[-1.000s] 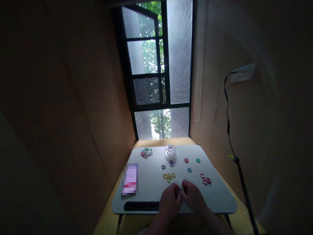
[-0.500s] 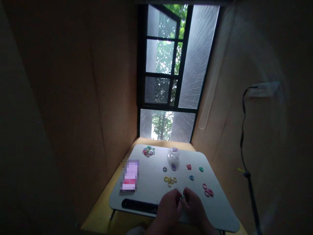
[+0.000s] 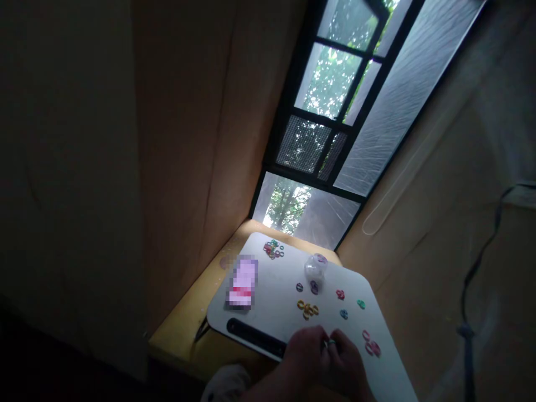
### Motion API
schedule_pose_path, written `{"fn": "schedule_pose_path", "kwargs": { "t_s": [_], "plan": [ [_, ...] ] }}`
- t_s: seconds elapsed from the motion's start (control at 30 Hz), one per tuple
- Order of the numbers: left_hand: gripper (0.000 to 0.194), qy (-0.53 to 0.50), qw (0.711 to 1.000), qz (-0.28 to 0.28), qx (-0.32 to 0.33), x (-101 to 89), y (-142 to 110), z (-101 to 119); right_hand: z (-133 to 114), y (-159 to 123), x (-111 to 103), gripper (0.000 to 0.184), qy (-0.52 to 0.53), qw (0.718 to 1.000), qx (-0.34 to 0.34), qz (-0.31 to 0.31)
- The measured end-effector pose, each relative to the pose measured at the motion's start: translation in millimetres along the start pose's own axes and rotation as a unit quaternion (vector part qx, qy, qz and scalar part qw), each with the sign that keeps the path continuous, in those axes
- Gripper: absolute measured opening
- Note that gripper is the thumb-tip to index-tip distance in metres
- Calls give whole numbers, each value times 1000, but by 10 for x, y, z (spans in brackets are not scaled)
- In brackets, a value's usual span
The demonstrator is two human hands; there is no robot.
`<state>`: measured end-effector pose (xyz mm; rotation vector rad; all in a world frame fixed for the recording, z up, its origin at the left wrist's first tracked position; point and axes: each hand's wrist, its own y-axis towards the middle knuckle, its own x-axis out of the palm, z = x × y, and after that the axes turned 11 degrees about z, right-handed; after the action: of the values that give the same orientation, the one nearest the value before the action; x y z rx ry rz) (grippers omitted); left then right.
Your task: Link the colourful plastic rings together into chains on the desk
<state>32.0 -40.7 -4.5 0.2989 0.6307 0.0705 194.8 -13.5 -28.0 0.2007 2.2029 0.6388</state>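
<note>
My left hand [image 3: 307, 345] and my right hand [image 3: 347, 357] meet over the near side of the small white table [image 3: 268, 296]. Both have their fingers curled into a pinch. A small greenish ring-shaped band [image 3: 331, 341] shows at the fingertips, between the two hands; its far part is hidden. Just beyond them lies a cluster of yellow bands [image 3: 307, 309]. Red-pink bands [image 3: 371, 345] lie to the right. Farther back are small groups of blue bands [image 3: 344, 314], red bands [image 3: 340, 294], green bands [image 3: 360, 304] and dark bands [image 3: 299, 287].
A clear rounded container [image 3: 315, 269] stands toward the back, purple bands [image 3: 314, 287] by it. A mixed pile of bands [image 3: 273, 249] lies at the far left corner. A pixelated phone-like object [image 3: 243, 282] lies left, above a black slot [image 3: 255, 336] along the near edge.
The view has tilted and swung left, so the table appears slanted and shifted right. My hands stay together in a pinch with the greenish band between them.
</note>
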Motion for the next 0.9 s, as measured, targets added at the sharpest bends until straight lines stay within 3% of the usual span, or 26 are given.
{"fn": "schedule_pose_path", "kwargs": {
  "t_s": [0.13, 0.9],
  "plan": [
    [27, -13, 1000, -10, 1, -31, 43, 26, 21, 48, -18, 21, 29, 999, -1, -39],
    [7, 30, 999, 28, 13, 76, 64, 65, -67, 67, -52, 10, -8, 1000, -5, 12]
  ]
}}
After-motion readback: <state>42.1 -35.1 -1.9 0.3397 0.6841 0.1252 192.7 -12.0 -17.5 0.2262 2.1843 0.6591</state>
